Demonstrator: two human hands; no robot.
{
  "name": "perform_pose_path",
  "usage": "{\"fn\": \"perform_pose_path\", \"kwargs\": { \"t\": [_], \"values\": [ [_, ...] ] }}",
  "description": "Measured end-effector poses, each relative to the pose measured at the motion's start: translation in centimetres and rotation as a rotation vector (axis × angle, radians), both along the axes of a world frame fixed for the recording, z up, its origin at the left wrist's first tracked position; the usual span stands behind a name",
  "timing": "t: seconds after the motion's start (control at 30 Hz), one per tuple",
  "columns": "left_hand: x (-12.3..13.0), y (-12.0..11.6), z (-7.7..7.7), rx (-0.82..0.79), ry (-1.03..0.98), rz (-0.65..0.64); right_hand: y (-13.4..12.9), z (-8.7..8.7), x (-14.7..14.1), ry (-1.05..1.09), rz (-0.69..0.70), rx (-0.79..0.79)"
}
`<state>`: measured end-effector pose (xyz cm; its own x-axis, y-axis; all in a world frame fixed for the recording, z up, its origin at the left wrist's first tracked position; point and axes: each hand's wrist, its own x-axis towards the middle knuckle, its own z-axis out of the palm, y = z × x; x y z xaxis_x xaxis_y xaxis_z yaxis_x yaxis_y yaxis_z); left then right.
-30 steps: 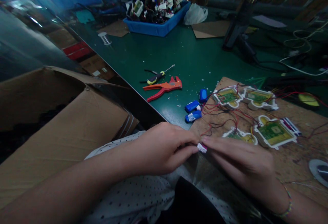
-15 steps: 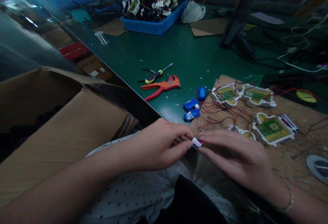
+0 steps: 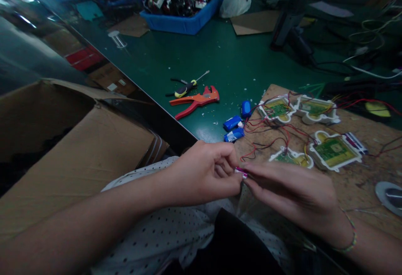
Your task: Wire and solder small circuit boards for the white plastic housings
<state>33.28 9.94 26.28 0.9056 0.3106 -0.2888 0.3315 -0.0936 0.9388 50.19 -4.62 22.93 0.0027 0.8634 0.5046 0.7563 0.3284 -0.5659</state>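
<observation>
Between the fingertips of both hands is a small white and magenta piece [image 3: 241,173], mostly covered, so its kind is unclear. My left hand [image 3: 209,176] is closed, with thumb and fingers pinching it from the left. My right hand [image 3: 292,189], wearing a thin bracelet, grips its other end with thumb and fingertips. Just beyond the hands lie blue wrapped battery packs [image 3: 234,135] beside the brown board [image 3: 251,151]. On that board, white housings with green circuit boards [image 3: 334,151] are joined to red and black wires [image 3: 270,143].
Red-orange wire strippers [image 3: 197,100] and a screwdriver [image 3: 188,87] lie on the green table [image 3: 176,57]. A blue bin [image 3: 188,24] of electronic parts stands at the back, near a heat gun [image 3: 290,36]. An open cardboard box [image 3: 84,149] sits at left; a round metal disc [image 3: 389,197] lies at right.
The small piece has turned between the fingers and shows less of its white face. My left fingers have curled further around it. The whole view has shifted slightly.
</observation>
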Motion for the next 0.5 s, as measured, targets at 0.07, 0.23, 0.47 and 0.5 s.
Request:
{"fn": "perform_pose_path", "kwargs": {
  "t": [0.07, 0.23, 0.47, 0.5],
  "values": [
    [0.05, -0.20, -0.14, -0.025, -0.019, 0.022, -0.04, 0.02, 0.04, -0.005, 0.012, 0.014],
    [0.22, -0.34, -0.55, -0.114, -0.041, 0.048, -0.18, 0.27, 0.17, 0.012, 0.062, 0.025],
    [0.14, 0.19, -0.42, -0.096, -0.027, 0.088, -0.18, 0.22, 0.26, 0.045, 0.046, 0.051],
    [0.08, 0.24, -0.21, -0.084, -0.019, 0.084, -0.19, 0.21, 0.26, 0.053, 0.046, 0.051]
  ]
}}
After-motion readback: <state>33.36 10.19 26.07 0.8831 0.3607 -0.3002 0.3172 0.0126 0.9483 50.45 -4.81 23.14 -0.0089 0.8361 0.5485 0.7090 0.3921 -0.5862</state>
